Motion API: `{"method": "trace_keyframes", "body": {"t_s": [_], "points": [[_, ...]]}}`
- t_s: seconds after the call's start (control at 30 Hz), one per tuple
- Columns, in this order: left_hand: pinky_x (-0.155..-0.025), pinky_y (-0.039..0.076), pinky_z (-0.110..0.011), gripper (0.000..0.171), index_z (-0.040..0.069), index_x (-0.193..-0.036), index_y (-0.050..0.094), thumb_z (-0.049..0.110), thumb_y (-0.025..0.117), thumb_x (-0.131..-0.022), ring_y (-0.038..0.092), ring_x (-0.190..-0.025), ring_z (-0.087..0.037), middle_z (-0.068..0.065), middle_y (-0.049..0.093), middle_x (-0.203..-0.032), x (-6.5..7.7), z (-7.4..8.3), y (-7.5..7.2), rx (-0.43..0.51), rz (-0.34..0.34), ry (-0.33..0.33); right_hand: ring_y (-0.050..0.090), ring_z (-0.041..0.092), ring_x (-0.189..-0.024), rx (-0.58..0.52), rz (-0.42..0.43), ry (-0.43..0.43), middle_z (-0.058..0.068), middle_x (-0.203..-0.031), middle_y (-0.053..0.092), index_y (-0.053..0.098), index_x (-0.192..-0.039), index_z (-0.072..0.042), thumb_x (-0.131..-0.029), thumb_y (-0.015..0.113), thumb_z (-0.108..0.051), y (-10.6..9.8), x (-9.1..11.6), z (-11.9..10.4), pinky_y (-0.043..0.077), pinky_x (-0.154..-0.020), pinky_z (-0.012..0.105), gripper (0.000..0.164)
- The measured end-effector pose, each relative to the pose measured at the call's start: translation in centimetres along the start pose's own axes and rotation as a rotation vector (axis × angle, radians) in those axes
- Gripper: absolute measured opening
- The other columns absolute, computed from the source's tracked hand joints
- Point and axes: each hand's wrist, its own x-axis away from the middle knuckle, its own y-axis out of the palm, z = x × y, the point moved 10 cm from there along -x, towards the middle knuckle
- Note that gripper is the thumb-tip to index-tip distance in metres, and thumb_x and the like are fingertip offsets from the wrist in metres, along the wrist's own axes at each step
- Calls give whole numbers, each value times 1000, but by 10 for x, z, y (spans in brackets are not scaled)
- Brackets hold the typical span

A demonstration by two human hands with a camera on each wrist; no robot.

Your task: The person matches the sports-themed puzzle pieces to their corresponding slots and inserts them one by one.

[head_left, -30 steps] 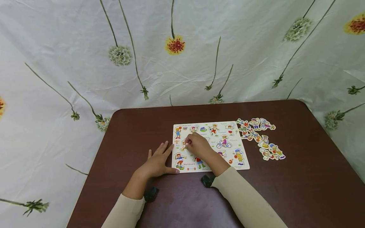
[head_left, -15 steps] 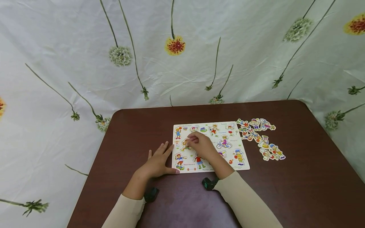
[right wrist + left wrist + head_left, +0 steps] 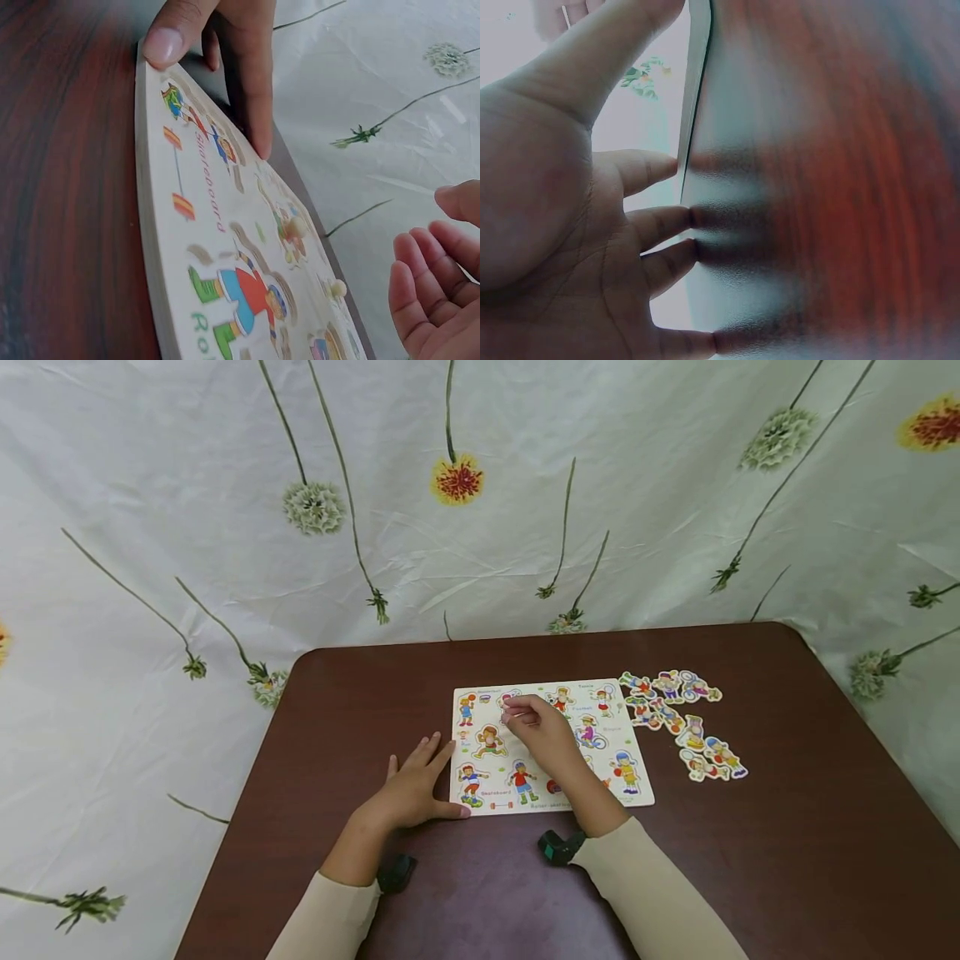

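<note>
A white puzzle board (image 3: pixel 536 793) with printed sports figures lies on the table. My left hand (image 3: pixel 415 785) has its fingers spread at the board's left edge; its thumb (image 3: pixel 166 43) rests on the near left corner. My right hand (image 3: pixel 543 735) is above the middle of the board, its fingers loosely curled. Nothing shows between these fingers (image 3: pixel 427 262) and the thumb in the right wrist view. A running-figure puzzle piece (image 3: pixel 490 741) lies on the board's left side, with a round knob (image 3: pixel 295 229) standing up from it.
Several loose figure pieces (image 3: pixel 693 732) lie beyond the board's right edge on the dark red-brown table (image 3: pixel 795 860). Behind the table hangs a white cloth (image 3: pixel 510 560) with a flower print. Black wrist devices (image 3: pixel 561 847) sit at the cuffs.
My right hand has let go of the running-figure piece and moved right and slightly away from it. That piece is now fully uncovered. The left hand stays at the board's corner.
</note>
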Motion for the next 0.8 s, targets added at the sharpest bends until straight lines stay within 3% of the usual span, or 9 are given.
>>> {"method": "trace_keyframes", "body": {"t_s": [0.27,0.47,0.6,0.8], "points": [[-113,3,-71,108,20,-156,18,59,75,-73,6,-153,-31,-9,7,-165,-3,-5,6,-10,-19,-14,62,19,-100,-27,63,25,5,-111,65,62,-124,-13,-93,63,-38,-29,6,7,49,-86,26,40],[-113,3,-72,109,20,-156,19,61,75,-72,6,-153,-31,-9,7,-165,-3,-6,6,-11,-13,-13,61,22,-103,-24,96,47,11,-116,64,60,-126,-7,-96,62,-28,-54,16,-6,47,-88,25,37],[-113,4,-72,109,20,-156,19,61,75,-73,7,-153,-32,-9,7,-165,-3,-5,6,-17,-12,-10,61,13,-97,-14,136,24,14,-115,64,60,-125,-3,-97,60,-22,-72,26,-16,48,-80,17,34],[-112,3,-72,108,21,-156,18,60,75,-73,7,-153,-31,-8,6,-165,-3,-4,6,-13,-13,-5,61,3,-89,-65,215,-18,12,-110,64,62,-122,-6,-95,62,-28,-101,26,13,52,-76,18,34]]}}
